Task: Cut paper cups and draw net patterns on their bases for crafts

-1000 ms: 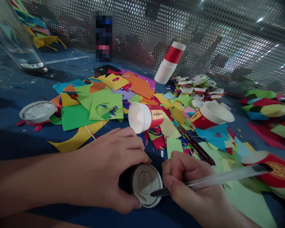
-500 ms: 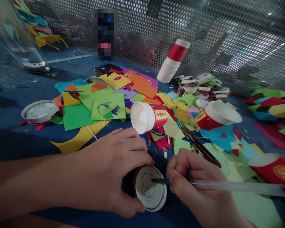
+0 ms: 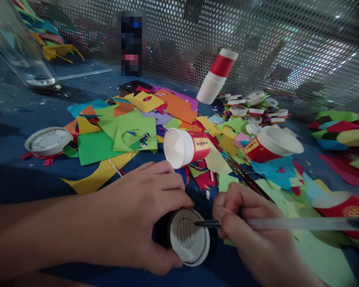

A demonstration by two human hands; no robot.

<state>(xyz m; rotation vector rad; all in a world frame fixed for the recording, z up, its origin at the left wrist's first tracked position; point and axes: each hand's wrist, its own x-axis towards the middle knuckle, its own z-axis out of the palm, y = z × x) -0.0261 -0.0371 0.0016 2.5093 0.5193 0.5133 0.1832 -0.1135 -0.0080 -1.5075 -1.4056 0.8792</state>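
Note:
My left hand (image 3: 155,211) curls its fingers and thumb around the sides of a small round paper cup base (image 3: 194,249), whose white face is turned toward me. On that face is a thin dark oval crossed by several upright lines. My right hand (image 3: 248,235) pinches a pen (image 3: 275,224) with a clear barrel and dark tip near its point. The tip sits at the right edge of the drawn oval; whether it touches the surface is hard to tell. Just beyond my left fingers lies a red and white paper cup (image 3: 185,147) on its side.
Coloured paper scraps (image 3: 137,129) spread over the blue table. Another cup (image 3: 275,143) lies tilted at right, near dark scissors-like handles (image 3: 251,179). Further back are a cup stack (image 3: 217,75), a pile of cut cup rings (image 3: 253,105), a glass bottle (image 3: 43,75) and a perforated metal screen (image 3: 173,40).
My right hand and the pen have shifted slightly right and up, the tip going from inside the oval to its right edge. Another upright line shows inside. My left hand keeps its hold.

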